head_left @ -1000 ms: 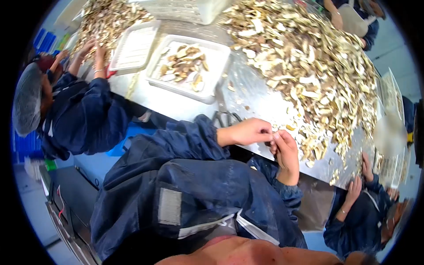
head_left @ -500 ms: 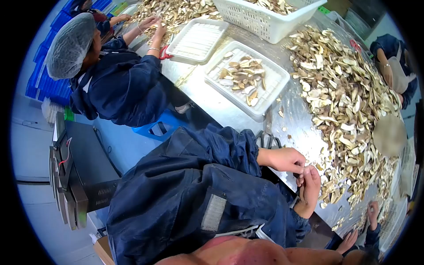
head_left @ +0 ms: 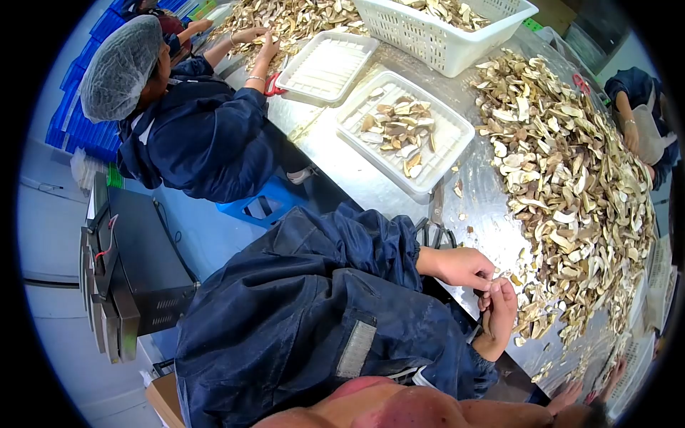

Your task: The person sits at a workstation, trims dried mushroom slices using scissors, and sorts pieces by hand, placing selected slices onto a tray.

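Note:
My left hand (head_left: 460, 267) reaches over the steel table (head_left: 342, 164) with its thumb and fingertips pinched together. Just below it, my right hand (head_left: 502, 308) has curled fingers, their tips meeting those of the left. Whatever lies between the fingertips is too small and covered to make out. Beside the hands spreads a large heap of dried mushroom slices (head_left: 564, 192), with loose bits near my fingers. Black-handled scissors (head_left: 435, 227) lie on the table by my left wrist. Beyond them is a white tray (head_left: 446, 167) holding some mushroom slices (head_left: 403, 127).
Another white tray (head_left: 325, 65) and a white perforated basket (head_left: 428, 39) of slices stand farther along. A co-worker in a hair net (head_left: 121, 68) works at upper left beside red-handled scissors (head_left: 273, 84). Other people's hands show at the right and lower right. A blue stool (head_left: 260, 203) stands below.
The view has shifted slightly. My hands stay pinched together in nearly the same place. At the lower right, another person's hands have moved and look blurred.

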Demonstrator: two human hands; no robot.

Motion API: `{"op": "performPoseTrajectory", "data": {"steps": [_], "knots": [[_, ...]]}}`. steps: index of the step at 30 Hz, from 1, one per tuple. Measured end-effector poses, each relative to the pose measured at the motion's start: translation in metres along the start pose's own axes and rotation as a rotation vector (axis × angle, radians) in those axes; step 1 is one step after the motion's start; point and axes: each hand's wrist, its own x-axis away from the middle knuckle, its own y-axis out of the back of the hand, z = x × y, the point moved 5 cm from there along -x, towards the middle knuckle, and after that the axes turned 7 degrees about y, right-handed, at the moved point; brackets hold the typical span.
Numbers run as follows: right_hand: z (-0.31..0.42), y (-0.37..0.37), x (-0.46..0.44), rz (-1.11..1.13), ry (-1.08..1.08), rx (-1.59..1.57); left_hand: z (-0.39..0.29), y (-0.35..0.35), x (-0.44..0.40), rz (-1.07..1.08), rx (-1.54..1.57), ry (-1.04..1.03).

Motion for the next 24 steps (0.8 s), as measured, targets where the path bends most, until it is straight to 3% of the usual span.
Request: {"op": "performPoseTrajectory", "data": {"steps": [24], "knots": [[0.0025, -0.0014, 0.0024, 0.029, 0.005, -0.036, -0.009, 0.0029, 0.0031, 0.005, -0.03, -0.021]]}}
